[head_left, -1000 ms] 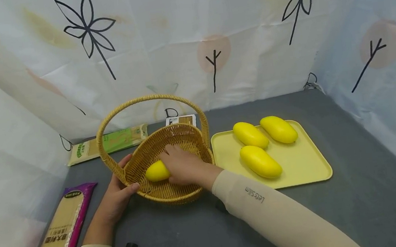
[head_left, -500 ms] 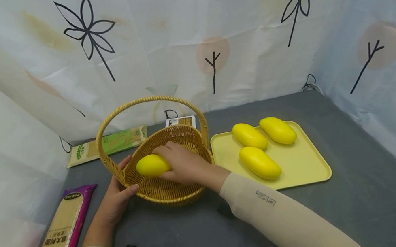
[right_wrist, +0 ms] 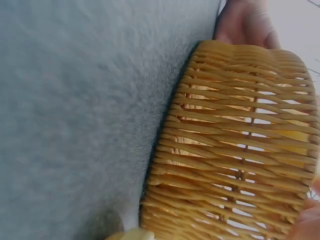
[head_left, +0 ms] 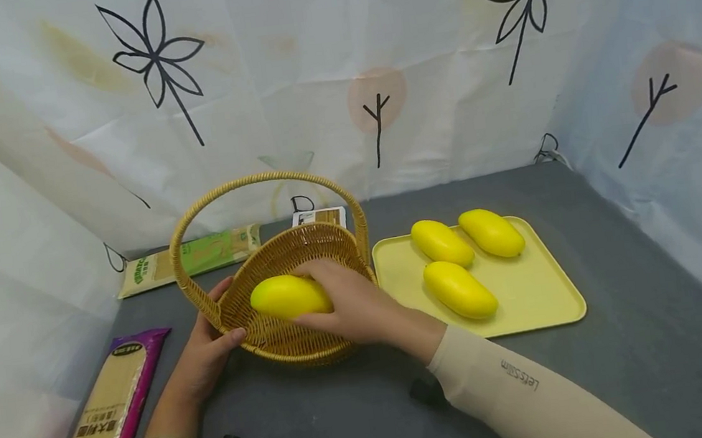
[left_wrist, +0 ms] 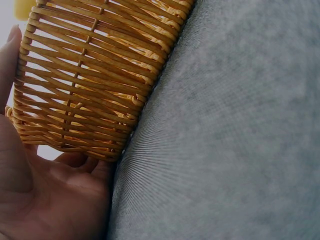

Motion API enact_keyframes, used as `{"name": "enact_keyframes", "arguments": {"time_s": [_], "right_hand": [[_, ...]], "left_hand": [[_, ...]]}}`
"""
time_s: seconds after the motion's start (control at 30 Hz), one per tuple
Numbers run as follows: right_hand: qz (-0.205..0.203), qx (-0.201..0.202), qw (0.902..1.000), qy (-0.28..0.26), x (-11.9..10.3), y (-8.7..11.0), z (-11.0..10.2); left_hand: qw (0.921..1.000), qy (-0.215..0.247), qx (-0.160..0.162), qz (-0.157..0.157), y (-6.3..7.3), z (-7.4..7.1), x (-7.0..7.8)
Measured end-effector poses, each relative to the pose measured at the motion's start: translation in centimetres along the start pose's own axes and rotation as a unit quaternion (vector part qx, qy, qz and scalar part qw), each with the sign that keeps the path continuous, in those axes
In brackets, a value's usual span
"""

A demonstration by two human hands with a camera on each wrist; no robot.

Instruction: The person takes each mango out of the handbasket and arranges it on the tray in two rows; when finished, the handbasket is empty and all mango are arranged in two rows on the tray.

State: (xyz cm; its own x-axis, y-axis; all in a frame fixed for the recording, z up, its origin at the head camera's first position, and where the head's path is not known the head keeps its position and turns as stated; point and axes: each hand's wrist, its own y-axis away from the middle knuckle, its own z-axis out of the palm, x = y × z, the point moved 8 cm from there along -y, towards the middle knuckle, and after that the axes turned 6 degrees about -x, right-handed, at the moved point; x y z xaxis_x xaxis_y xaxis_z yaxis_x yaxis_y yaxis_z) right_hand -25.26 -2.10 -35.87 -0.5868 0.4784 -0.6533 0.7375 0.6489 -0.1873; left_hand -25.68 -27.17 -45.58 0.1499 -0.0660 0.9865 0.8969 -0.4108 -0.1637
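A wicker basket (head_left: 286, 338) with a tall hoop handle stands tilted on the grey table. My right hand (head_left: 351, 306) grips a yellow mango (head_left: 288, 297) just above the basket's hollow. My left hand (head_left: 206, 351) holds the basket's near left rim, thumb over the edge; in the left wrist view the palm (left_wrist: 45, 195) lies against the basket's woven wall (left_wrist: 90, 85). The right wrist view shows the basket wall (right_wrist: 235, 150) close up. Three more mangoes (head_left: 459, 287) lie on a yellow tray (head_left: 541, 291) to the right of the basket.
A purple noodle packet (head_left: 109, 413) lies at the front left and a green packet (head_left: 189, 255) behind the basket by the curtain. A small card (head_left: 320, 217) sits behind the basket. Printed white curtains enclose the table on three sides.
My right hand has lifted the mango from the basket's bottom and drawn it up and to the right. The left hand and basket have stayed put.
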Motion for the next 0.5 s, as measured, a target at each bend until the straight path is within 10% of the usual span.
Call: {"name": "enact_keyframes", "arguments": {"time_s": [0.5], "right_hand": [[-0.027, 0.064, 0.9962, -0.053, -0.1, 5.9, -3.8]], "left_hand": [[0.9999, 0.007, 0.0, 0.01, 0.1, -0.2, -0.1]]}}
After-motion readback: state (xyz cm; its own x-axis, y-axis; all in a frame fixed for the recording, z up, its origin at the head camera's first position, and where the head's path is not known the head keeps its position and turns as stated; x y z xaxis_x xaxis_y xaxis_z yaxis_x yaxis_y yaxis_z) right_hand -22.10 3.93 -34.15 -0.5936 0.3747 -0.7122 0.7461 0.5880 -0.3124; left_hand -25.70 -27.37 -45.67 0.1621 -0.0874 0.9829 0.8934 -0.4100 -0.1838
